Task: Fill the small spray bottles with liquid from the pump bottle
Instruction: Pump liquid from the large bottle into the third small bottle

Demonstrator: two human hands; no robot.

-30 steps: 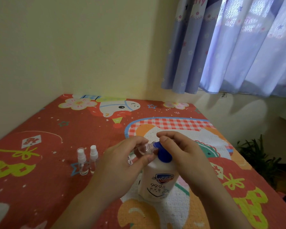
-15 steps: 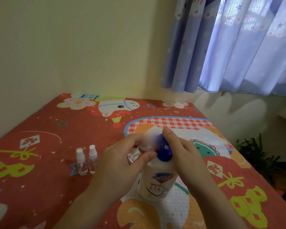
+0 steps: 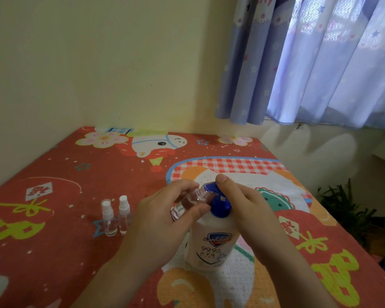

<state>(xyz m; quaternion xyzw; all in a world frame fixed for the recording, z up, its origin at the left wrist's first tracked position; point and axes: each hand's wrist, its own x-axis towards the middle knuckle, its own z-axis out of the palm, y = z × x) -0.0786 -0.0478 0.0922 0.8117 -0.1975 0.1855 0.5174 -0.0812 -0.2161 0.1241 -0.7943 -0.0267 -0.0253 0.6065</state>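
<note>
A white pump bottle [image 3: 211, 243] with a blue pump head [image 3: 218, 202] stands on the mat in the middle foreground. My left hand [image 3: 165, 218] pinches a small clear bottle [image 3: 192, 198] tilted on its side, its open mouth against the pump's nozzle. My right hand [image 3: 247, 210] rests over the pump head, the thumb pressing on its top. Two more small clear spray bottles [image 3: 115, 215] with white caps stand upright side by side, to the left of my left hand.
The colourful red cartoon mat [image 3: 65, 196] covers a raised surface that ends at the yellow wall behind and on the left. Its right edge drops off beside a green plant [image 3: 342, 203]. Blue curtains [image 3: 309, 63] hang at the upper right.
My right hand's fingers have shifted on the pump head, from curled over it to a thumb pressing on its top. The small bottle stays at the nozzle.
</note>
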